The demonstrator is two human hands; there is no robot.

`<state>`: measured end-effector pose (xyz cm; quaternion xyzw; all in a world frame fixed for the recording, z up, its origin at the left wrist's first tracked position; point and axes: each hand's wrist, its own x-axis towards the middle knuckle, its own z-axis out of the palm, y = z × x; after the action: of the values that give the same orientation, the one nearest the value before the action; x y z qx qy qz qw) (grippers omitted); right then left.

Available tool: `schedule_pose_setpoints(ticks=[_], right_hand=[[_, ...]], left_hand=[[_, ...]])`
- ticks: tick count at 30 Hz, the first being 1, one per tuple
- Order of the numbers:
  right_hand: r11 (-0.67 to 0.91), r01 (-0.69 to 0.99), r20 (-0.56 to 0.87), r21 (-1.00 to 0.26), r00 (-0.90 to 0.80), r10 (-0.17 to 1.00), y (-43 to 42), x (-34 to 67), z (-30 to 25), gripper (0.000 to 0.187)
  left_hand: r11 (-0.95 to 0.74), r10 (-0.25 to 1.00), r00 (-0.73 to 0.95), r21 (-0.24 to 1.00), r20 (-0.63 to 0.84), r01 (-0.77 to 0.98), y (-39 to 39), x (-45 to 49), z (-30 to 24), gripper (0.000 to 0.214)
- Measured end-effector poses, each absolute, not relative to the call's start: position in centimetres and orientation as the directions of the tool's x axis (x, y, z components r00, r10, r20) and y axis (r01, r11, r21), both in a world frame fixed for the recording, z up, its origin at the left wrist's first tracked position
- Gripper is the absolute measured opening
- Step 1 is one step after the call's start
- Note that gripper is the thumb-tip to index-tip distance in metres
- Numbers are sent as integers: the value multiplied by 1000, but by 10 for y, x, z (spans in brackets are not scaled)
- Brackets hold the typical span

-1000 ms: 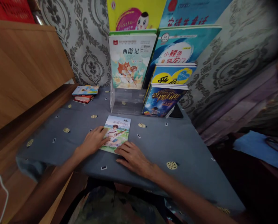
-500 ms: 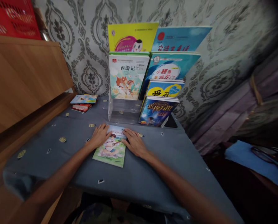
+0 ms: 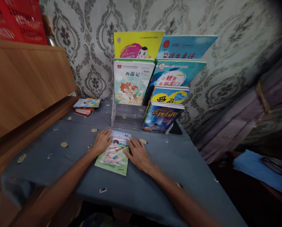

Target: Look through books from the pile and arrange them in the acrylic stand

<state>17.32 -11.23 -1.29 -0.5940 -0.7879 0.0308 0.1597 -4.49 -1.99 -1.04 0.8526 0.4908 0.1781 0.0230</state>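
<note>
A thin picture book (image 3: 114,153) lies flat on the tablecloth, its cover showing a child with a guitar on grass. My left hand (image 3: 101,142) rests along the book's upper left edge, fingers stretched forward and the thumb touching the cover. On the opposite side, my right hand (image 3: 137,153) lies with its fingers spread, fingertips and thumb at the book's right edge. Both hands are open and flat. Just beyond them stands a clear acrylic rack (image 3: 125,121) holding several upright books, among them a white-covered book (image 3: 133,83) and a dark blue book (image 3: 161,118).
A small pile of books (image 3: 86,103) lies at the back left, beside a wooden cabinet (image 3: 29,85) with a red basket (image 3: 18,22) on top. Behind the rack rises the patterned wall. A dark flat object (image 3: 176,128) lies right of the rack; a curtain (image 3: 235,119) hangs beyond.
The view has tilted up slightly, so everything sits lower in it. More of the book's top right corner shows beside my right hand. The book still lies between both hands.
</note>
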Motion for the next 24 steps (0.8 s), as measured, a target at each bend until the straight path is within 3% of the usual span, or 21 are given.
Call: schedule_pose_setpoints(ticks=[7,13,19,24], right_hand=[[348,905,264,-245,-283,922,-132,163,-15,54],[302,897,191,-321,-251,949,-133,162,-12,57],[277,889,178,-364,-226,958,-134,162,-11,57],[290,878,179,-381,-238,955,-132,164,-14,58]], left_hand=[[-511,854,422,334,305,792,-17,-50,-13,42],[-454,891,339,602,302,657,-6,-59,-19,47],[-247,941,277,954,195,169,2,-59,-22,48],[45,983,183,991,-21,-124,-2,-57,-19,52]])
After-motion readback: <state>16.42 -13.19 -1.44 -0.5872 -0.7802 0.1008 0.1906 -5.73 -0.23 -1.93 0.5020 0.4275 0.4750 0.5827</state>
